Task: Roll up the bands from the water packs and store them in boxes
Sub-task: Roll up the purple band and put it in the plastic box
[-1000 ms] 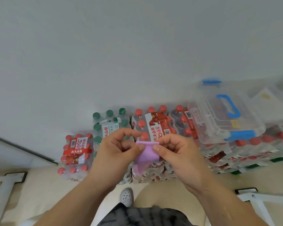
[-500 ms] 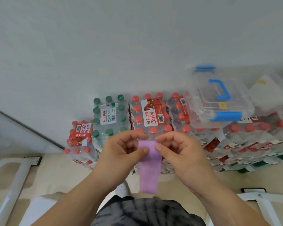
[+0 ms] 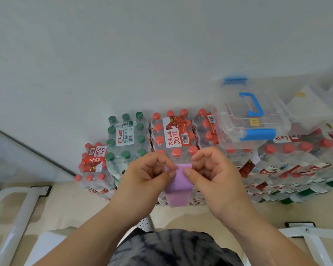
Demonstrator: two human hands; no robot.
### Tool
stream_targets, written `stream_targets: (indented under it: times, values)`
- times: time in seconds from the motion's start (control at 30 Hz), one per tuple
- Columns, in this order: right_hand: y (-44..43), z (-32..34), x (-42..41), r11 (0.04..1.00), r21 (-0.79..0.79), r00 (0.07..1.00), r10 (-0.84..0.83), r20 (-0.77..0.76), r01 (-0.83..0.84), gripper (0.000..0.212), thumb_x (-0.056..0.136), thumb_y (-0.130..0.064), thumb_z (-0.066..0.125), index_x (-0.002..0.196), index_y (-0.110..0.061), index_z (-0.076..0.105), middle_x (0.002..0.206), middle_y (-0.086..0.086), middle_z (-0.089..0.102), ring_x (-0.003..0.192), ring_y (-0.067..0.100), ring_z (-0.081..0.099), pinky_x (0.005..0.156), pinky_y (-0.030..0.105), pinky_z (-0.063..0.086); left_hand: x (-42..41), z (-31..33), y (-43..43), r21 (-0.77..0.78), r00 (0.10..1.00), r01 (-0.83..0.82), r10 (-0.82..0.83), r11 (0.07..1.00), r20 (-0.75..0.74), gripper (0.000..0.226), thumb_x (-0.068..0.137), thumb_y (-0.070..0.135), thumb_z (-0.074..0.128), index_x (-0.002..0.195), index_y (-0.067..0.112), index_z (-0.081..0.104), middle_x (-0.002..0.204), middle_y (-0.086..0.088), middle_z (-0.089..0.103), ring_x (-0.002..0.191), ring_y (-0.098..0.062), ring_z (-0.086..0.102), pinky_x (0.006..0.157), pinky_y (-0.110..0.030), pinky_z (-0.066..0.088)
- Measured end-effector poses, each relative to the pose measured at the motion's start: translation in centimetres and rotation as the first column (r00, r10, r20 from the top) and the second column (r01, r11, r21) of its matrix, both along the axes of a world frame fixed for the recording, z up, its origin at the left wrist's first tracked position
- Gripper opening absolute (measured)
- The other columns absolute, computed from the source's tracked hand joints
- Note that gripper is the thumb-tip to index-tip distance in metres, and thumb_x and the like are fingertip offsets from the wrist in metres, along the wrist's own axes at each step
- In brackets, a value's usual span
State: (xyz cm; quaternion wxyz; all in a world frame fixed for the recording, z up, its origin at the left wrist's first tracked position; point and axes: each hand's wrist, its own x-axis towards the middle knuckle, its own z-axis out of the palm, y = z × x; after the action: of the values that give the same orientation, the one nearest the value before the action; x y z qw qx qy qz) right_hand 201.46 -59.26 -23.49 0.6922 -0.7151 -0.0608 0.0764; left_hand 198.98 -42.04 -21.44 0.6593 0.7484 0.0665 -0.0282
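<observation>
Left hand [image 3: 144,182] and right hand [image 3: 218,181] pinch the purple band [image 3: 178,186] at top; its tail hangs shorter than before

Views: one, head-worn, wide-angle. I look from above the person's chest, forward and steeply down.
Near: left hand [image 3: 144,179] and right hand [image 3: 219,179] close under the lens, meeting at a purple band [image 3: 179,181] at frame centre.
Far: water packs [image 3: 173,135] and a clear box [image 3: 258,120] against the wall [image 3: 161,45], which fills the upper half.
Near edge: the person's dark garment [image 3: 171,248].
</observation>
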Motion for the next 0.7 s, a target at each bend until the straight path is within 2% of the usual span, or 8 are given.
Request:
stream_targets:
  times: [0.1,0.17,0.27,0.33,0.5,0.57,0.7]
  values:
    - [-0.3,0.4,0.2,0.999,-0.046,0.999,0.011,0.035,-0.01,0.027,0.085,0.002,0.073,0.078,-0.023,0.068,0.075,-0.003,0.068,0.069,0.008,0.063,0.067,0.02,0.054,0.2,0.1,-0.3,0.041,1.0,-0.022,0.022,0.999,0.009,0.026,0.089,-0.002,0.068,0.083,0.022,0.078,0.08,-0.021,0.071,0.077,-0.041,0.065,0.071,-0.051,0.055]
    - [-0.5,0.7,0.3,0.999,-0.045,1.0,0.002,0.023,0.0,0.026,0.085,0.001,0.074,0.081,-0.024,0.073,0.08,-0.007,0.073,0.074,0.006,0.068,0.071,0.02,0.056,0.4,0.2,-0.4,0.049,0.999,-0.048,0.047,0.998,0.008,0.027,0.085,-0.003,0.072,0.084,0.023,0.079,0.081,-0.017,0.074,0.083,-0.042,0.068,0.077,-0.051,0.058]
    - [-0.6,0.7,0.5,0.998,-0.055,1.0,-0.027,-0.01,0.026,0.026,0.085,-0.003,0.075,0.087,-0.029,0.074,0.085,-0.012,0.075,0.082,0.007,0.071,0.076,0.02,0.058,0.7,0.5,-0.6,0.042,0.998,-0.054,0.055,0.998,-0.01,0.03,0.08,-0.006,0.076,0.092,0.021,0.079,0.084,-0.007,0.078,0.084,-0.031,0.074,0.079,-0.037,0.062]
    - [-0.9,0.7,0.6,0.998,-0.053,0.999,-0.04,-0.021,0.039,0.027,0.085,-0.005,0.076,0.089,-0.031,0.074,0.086,-0.012,0.075,0.083,0.008,0.071,0.078,0.022,0.059,0.8,0.7,-0.7,0.092,0.999,-0.037,0.039,0.995,-0.015,0.032,0.079,-0.004,0.077,0.1,0.021,0.077,0.085,-0.002,0.079,0.084,-0.024,0.075,0.08,-0.032,0.062]
    - [-1.1,1.0,0.7,0.995,-0.094,1.0,-0.022,-0.005,0.021,0.031,0.083,-0.006,0.078,0.093,-0.035,0.074,0.086,-0.014,0.075,0.079,0.006,0.071,0.074,0.018,0.057,0.9,1.1,-1.1,0.408,0.995,-0.046,0.003,0.912,0.105,0.03,0.079,0.006,0.079,0.094,0.032,0.077,0.079,0.019,0.075,0.075,0.0,0.07,0.068,-0.008,0.051]
    - [-1.1,1.2,0.8,0.993,-0.12,1.0,-0.003,0.008,0.004,0.031,0.083,-0.008,0.078,0.093,-0.037,0.073,0.083,-0.016,0.075,0.077,0.005,0.07,0.072,0.016,0.056,0.9,1.3,-1.2,0.473,0.987,-0.058,-0.02,0.879,0.158,0.031,0.079,0.007,0.079,0.086,0.038,0.077,0.077,0.023,0.073,0.076,0.003,0.068,0.067,-0.006,0.049]
    - [-1.2,1.2,1.0,0.989,-0.141,0.999,0.038,0.015,-0.036,0.032,0.081,-0.009,0.08,0.092,-0.038,0.072,0.083,-0.014,0.073,0.075,0.004,0.068,0.07,0.016,0.055,1.2,0.9,-0.8,0.478,0.984,-0.079,-0.007,0.875,0.176,0.025,0.079,0.007,0.08,0.084,0.031,0.079,0.077,0.016,0.074,0.075,-0.001,0.069,0.067,-0.01,0.051]
